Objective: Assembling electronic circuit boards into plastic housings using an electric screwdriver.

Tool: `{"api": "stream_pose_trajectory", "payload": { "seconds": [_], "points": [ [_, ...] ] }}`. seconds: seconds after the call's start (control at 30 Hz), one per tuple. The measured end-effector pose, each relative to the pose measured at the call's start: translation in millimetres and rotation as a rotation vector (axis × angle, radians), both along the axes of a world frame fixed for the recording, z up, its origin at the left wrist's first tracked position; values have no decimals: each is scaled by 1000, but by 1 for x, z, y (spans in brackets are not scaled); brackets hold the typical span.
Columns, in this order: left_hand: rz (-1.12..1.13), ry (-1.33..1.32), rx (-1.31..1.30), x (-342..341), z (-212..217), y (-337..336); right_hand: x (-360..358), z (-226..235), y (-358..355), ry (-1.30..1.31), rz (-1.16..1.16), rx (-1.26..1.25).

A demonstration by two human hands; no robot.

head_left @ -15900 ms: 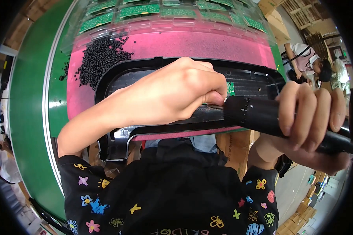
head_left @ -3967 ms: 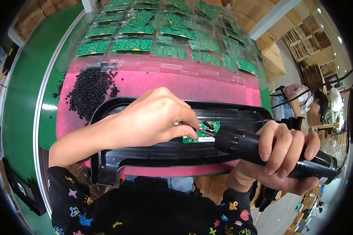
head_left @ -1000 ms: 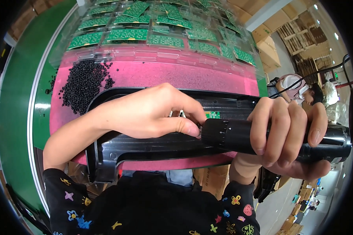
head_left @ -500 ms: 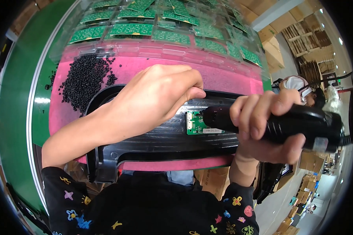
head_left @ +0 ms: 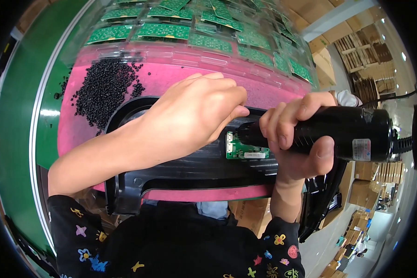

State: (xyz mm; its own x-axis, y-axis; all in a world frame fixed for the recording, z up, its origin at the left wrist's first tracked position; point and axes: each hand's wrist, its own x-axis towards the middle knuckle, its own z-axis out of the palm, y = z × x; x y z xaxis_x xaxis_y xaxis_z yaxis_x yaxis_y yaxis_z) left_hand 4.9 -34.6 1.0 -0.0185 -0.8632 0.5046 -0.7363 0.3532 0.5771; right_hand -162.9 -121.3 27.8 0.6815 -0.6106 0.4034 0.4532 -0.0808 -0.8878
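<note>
In my right hand [head_left: 296, 139] is a black electric screwdriver [head_left: 352, 132], its cord trailing off at the right. The tool's front end points left, over the upper part of a small green circuit board [head_left: 240, 149] with white connectors and a pale label. That board lies in a long black plastic housing [head_left: 185, 173]. Just left of the tool, my left hand [head_left: 199, 109] hovers above the housing with fingers curled and thumb pressed to them; whatever they pinch is hidden. The screwdriver's tip is too hidden to show whether it touches the board.
A heap of small black screws [head_left: 102, 90] lies on the pink mat [head_left: 167, 74] at the left. Clear plastic trays [head_left: 180, 54] with several green circuit boards stand along the back. More black plastic parts [head_left: 326, 199] are at the right. Cardboard boxes [head_left: 363, 194] stand beyond.
My right hand has shifted left and the screwdriver's rear end has swung away from me, so the tool lies more level. The left hand stays closed, slightly farther right in the picture.
</note>
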Motion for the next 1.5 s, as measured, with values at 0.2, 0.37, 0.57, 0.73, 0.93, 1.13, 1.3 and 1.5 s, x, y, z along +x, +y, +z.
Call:
{"api": "stream_pose_trajectory", "payload": {
  "seconds": [0.2,0.37,0.57,0.73,0.93,1.13,1.3,1.5],
  "points": [
    [29,1,4,3,-7,6,11,-4,-5,94,3,-110],
    [25,-26,-17,2,-10,6,11,-8,-3,74,-58,-122],
    [-147,71,160,-1,7,1,-18,3,-10,-401,80,132],
    [-211,243,243,-3,10,2,-33,9,-14,-478,124,112],
    [-143,174,92,-2,3,0,-38,23,-7,-501,76,51],
    [-251,-86,-5,-4,4,2,-40,23,-5,-551,63,66],
    [-280,-118,-62,-5,2,3,-35,20,1,-563,75,59],
    [-313,-37,-25,-4,-2,1,-34,18,1,-562,56,-2]
  ]
}}
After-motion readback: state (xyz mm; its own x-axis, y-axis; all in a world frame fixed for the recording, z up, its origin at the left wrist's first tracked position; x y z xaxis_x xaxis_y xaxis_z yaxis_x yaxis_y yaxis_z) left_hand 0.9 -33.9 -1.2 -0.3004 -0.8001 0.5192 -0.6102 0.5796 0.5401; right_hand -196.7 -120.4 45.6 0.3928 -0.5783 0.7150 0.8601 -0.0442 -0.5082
